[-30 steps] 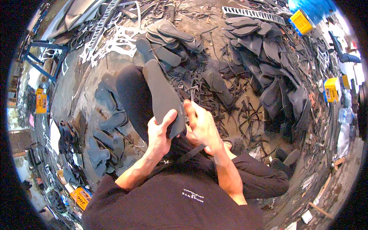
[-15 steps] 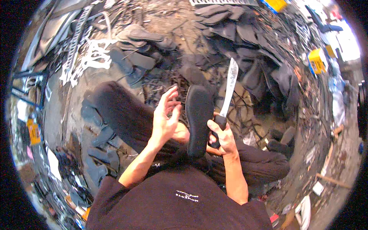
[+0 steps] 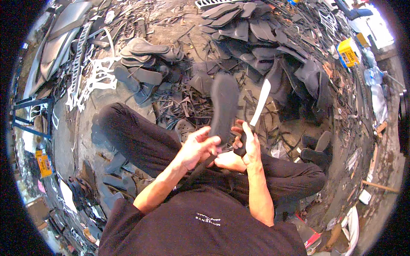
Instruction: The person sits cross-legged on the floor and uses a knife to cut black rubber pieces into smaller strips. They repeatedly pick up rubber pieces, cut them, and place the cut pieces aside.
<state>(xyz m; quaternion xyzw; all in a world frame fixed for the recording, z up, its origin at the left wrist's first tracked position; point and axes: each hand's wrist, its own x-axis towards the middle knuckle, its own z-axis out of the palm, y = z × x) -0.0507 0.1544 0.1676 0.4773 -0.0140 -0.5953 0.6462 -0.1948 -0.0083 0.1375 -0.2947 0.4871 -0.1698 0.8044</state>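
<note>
A dark shoe sole (image 3: 224, 104), smeared by motion, stands lengthwise between my hands, its far end over the scraps on the ground. My left hand (image 3: 198, 147) is at its near end, fingers curled against the lower left edge; part of that contact is blurred. My right hand (image 3: 251, 147) is closed around the black handle of a long knife (image 3: 261, 100), with its pale blade pointing up and slightly right. The right fingertips are close to the sole's lower right edge. A dark strip (image 3: 209, 160) shows below my left fingers.
My crossed legs (image 3: 136, 134) frame the work spot. Dark scraps (image 3: 183, 102) litter the ground ahead. Stacked soles (image 3: 143, 49) lie ahead left, and a larger pile of dark pieces (image 3: 265, 34) ahead right. White lattice offcuts (image 3: 100, 74) and a yellow box (image 3: 348, 53) lie farther out.
The sole has moved away from my body. My left hand has come down and right to its near end. The knife has dropped lower in view and tilts slightly more to the right.
</note>
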